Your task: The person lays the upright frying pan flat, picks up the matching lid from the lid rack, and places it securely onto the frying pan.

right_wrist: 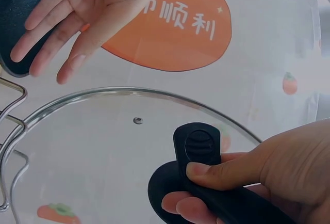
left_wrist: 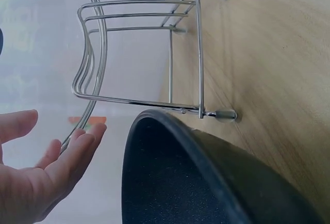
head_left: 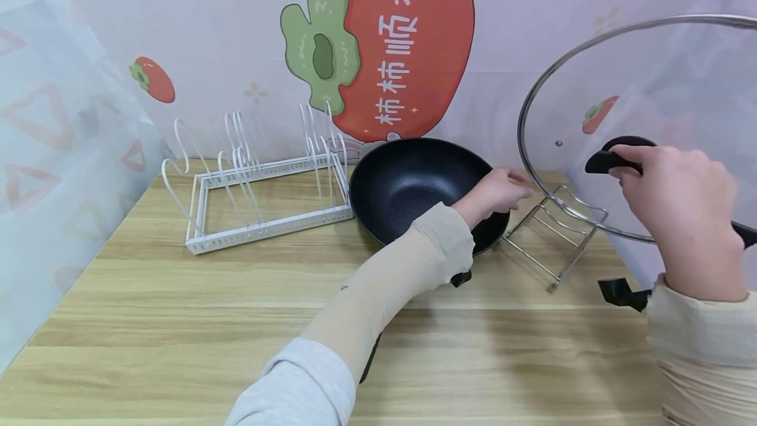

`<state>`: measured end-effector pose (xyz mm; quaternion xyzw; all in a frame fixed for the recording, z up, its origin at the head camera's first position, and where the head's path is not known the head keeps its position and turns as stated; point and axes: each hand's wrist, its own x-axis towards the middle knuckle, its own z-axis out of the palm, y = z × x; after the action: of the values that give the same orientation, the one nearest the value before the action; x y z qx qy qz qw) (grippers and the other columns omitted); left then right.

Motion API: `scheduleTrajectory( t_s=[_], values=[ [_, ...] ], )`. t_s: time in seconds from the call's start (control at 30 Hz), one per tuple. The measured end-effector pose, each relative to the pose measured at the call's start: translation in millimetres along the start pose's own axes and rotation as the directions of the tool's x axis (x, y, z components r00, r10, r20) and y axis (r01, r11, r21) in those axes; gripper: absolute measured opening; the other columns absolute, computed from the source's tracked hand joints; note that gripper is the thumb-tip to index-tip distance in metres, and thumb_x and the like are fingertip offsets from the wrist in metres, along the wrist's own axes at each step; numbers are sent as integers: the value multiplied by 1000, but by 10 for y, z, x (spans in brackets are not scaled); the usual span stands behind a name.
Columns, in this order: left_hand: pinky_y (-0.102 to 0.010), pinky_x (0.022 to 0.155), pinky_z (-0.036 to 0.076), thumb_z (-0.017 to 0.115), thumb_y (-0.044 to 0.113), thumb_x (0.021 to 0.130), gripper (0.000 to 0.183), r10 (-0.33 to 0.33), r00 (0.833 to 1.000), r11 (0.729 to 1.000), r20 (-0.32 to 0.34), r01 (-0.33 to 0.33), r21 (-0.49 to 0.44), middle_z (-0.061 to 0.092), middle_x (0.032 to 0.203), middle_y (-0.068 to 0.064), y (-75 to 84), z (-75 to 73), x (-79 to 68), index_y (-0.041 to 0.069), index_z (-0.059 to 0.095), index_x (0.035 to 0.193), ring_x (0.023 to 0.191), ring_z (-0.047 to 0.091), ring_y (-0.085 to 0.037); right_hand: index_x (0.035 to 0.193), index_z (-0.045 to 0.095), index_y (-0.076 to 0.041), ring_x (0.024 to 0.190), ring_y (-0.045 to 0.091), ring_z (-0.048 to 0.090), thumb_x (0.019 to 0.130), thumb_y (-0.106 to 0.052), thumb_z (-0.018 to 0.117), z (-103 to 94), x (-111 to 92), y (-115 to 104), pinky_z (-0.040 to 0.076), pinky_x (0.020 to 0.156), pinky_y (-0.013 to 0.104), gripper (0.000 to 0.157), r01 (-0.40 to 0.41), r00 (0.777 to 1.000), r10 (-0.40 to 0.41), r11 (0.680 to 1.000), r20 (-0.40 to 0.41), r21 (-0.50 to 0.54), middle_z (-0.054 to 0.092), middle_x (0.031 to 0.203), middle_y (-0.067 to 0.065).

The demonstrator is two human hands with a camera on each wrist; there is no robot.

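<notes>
My right hand (head_left: pixel 680 209) grips the black handle (right_wrist: pixel 198 144) of a large glass lid (head_left: pixel 568 104) with a metal rim, its thumb pressed on the handle. The lid stands steeply tilted at the right, its lower rim at a small wire rack (head_left: pixel 558 235); whether it rests there I cannot tell. My left hand (head_left: pixel 499 190) reaches over the black wok (head_left: pixel 414 183) with fingers extended and holds nothing. In the right wrist view, its fingertips (right_wrist: pixel 67 72) are apart from the lid's rim. The wok sits on the table, partly hidden by the left arm.
A white rack (head_left: pixel 275 232) with upright loops stands on the wooden table (head_left: pixel 177 321), left of the wok. Behind hangs a pale backdrop (head_left: pixel 207 31) with a big persimmon print. Small black pieces (head_left: pixel 623 294) show beside the right wrist.
</notes>
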<state>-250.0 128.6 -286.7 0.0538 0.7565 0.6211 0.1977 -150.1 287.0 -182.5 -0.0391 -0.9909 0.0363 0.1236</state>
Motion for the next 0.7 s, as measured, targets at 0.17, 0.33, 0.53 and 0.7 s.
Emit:
scheduleTrajectory(
  t_s=[0.17, 0.33, 0.53, 0.7],
  values=[
    [-31, 75, 55, 72, 11, 96, 35, -7, 1000, 1000, -22, 7, -5, 66, 105, -7, 19, -42, 4, 7, 62, 130, 89, 69, -24, 138, 62, -10, 65, 49, 51, 103, -21, 55, -38, -7, -27, 37, 48, 52, 37, 1, 1000, -1, 1000, -16, 11, 62, 102, 38],
    [-31, 75, 55, 73, 12, 96, 37, -17, 999, 1000, -42, 16, -15, 61, 96, -4, 29, -74, -9, 8, 61, 132, 78, 63, -19, 136, 63, -9, 65, 49, 50, 104, -20, 56, -94, -20, -82, 36, 48, 52, 35, 13, 999, -12, 1000, -31, 22, 63, 96, 36],
    [-33, 82, 57, 72, 12, 97, 39, -13, 999, 1000, -35, 12, -22, 63, 100, -6, 57, -99, -46, 8, 60, 133, 86, 68, -21, 136, 63, -9, 66, 48, 51, 104, -21, 56, -132, -18, -120, 36, 48, 52, 34, 12, 999, -11, 1000, -35, 26, 63, 91, 33],
    [-38, 90, 57, 72, 11, 97, 41, -10, 999, 999, -31, 8, -51, 66, 110, -11, 63, -139, -73, 7, 58, 135, 102, 70, -27, 136, 63, -10, 65, 44, 50, 103, -21, 56, -151, 6, -136, 36, 49, 50, 35, 20, 999, -20, 1000, -32, 23, 63, 93, 33]
  ],
)
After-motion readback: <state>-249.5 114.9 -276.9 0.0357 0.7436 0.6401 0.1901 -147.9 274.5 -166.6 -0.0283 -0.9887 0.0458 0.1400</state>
